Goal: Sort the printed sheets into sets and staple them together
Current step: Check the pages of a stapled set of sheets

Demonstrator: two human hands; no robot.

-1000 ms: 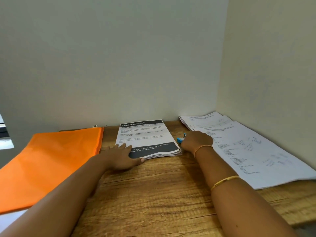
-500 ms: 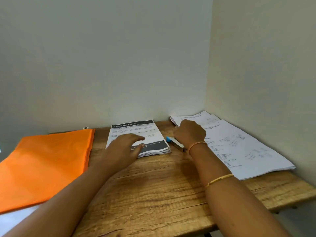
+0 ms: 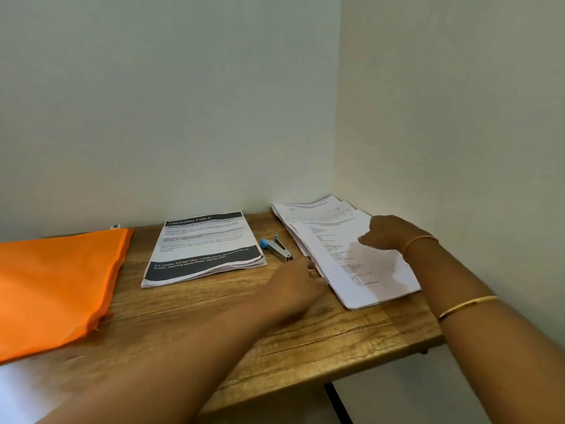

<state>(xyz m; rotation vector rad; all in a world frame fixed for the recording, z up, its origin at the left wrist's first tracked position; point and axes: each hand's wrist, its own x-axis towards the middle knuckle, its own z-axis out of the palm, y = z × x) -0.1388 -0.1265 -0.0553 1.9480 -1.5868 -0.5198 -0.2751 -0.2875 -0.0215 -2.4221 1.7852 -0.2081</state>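
Pile [image 3: 342,255]: tabletop [image 3: 351,338], right corner, fanned. L hand [image 3: 298,283]: at pile's left edge, fingers hidden, grip n/k. R hand [image 3: 388,232]: on pile top, fingers curled, hold unclear. Stapler [image 3: 276,247]: just left of pile. Tip: count off, square edges, then staple.

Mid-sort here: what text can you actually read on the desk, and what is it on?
"DRESSING TABLE": dark header band, top sheet of the middle stack.
Body lines and the white text in its lower dark band: too blurred to read.
Right stack: print too small to read.
Stapler, orange folder: no text visible.
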